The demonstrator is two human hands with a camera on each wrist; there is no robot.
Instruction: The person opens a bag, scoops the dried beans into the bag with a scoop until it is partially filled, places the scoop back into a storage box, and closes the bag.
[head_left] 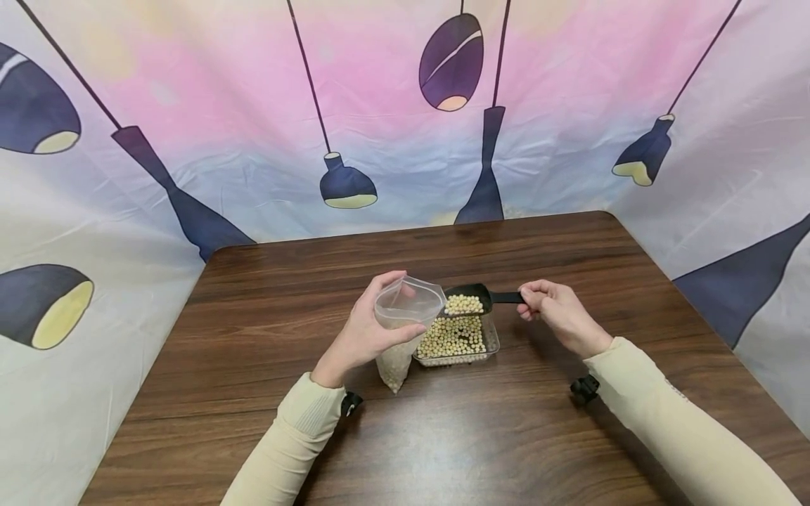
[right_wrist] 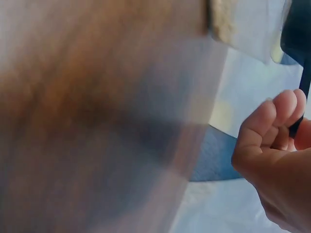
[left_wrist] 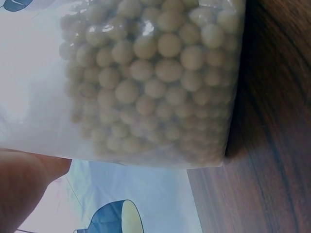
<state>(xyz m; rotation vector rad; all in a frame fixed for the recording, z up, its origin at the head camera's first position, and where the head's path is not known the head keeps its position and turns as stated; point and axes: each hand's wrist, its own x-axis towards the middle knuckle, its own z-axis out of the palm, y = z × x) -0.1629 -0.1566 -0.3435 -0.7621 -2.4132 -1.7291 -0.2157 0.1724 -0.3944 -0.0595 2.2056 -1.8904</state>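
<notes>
A black scoop (head_left: 484, 294) with a heap of pale round beans (head_left: 463, 304) in its bowl is held over the far part of a clear container (head_left: 496, 347), its front lip right beside the mouth of a clear plastic bag (head_left: 414, 305); whether lip and bag touch, I cannot tell. The right hand (head_left: 558, 309) pinches the end of the scoop's handle between thumb and curled fingers. The left hand (head_left: 367, 325) grips the bag near its top, thumb and fingers spread around the gaping mouth. More of the beans fill the bag's lower part, which hangs just left of the container; whether its bottom corner meets the surface is unclear.

The container sits on the dark wood-grain surface (head_left: 272, 316), beans spread across its floor. From the head view, the scoop hides its far edge and the bag covers its left end. The bag fills most of the left wrist view, blocking sight of the container and scoop.

Farther out come two cream sleeves (head_left: 658, 411), a black device under each wrist, and a pastel cloth backdrop (head_left: 392, 84) printed with dark hanging lamps.
</notes>
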